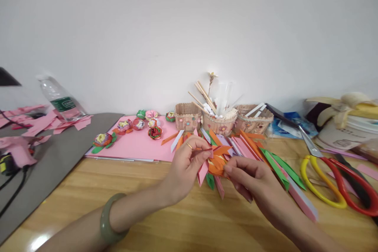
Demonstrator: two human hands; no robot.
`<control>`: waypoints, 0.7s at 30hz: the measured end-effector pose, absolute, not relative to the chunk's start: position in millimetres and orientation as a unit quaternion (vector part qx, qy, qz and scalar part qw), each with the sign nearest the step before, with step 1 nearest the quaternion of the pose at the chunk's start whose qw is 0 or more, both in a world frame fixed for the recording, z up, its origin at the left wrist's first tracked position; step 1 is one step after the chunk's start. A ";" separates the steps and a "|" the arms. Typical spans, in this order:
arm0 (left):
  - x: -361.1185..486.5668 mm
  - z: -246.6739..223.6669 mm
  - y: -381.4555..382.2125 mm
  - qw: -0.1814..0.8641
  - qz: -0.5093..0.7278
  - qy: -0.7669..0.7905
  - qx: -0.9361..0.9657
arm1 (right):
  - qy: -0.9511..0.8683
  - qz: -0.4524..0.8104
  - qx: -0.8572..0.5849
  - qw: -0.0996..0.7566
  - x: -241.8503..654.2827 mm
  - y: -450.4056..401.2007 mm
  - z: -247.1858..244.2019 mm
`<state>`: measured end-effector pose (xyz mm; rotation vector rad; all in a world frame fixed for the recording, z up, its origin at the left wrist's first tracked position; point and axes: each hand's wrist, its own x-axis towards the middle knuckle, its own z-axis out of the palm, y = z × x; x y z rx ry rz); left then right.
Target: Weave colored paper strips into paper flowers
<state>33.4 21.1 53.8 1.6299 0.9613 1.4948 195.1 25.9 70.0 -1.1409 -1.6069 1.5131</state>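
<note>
An orange folded-paper flower point(217, 164) with some pale yellow in it is held between both hands, above the wooden table. My left hand point(189, 167), with a ring and a green bangle, pinches it at the upper left, where a bit of pink paper shows at the fingertips. My right hand point(251, 177) grips its lower right edge between thumb and fingers. Behind and below lie folded paper strips in pink, orange, green and lilac, among them a green strip point(288, 169). The hands hide part of this pile.
Finished paper flowers point(155, 132) sit on a pink sheet point(132, 149). Woven baskets point(188, 117) with sticks stand along the wall. Large scissors point(321, 161) lie right. On the left are a plastic bottle point(60, 100), pink scraps and a pink glue gun point(19, 153) on a grey mat.
</note>
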 end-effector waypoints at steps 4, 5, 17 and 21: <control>32.4 56.2 24.1 0.422 0.573 0.365 0.601 | -0.645 0.539 -0.437 0.320 195.4 24.9 74.4; 31.8 57.1 25.2 0.442 0.571 0.359 0.592 | -0.652 0.528 -0.437 0.325 196.7 25.4 74.5; 32.6 60.1 25.0 0.647 0.514 0.337 0.451 | -0.715 0.370 -0.413 0.426 204.0 27.6 75.5; 30.8 58.5 27.9 0.660 0.474 0.327 0.482 | -0.705 0.342 -0.443 0.436 204.1 27.5 72.2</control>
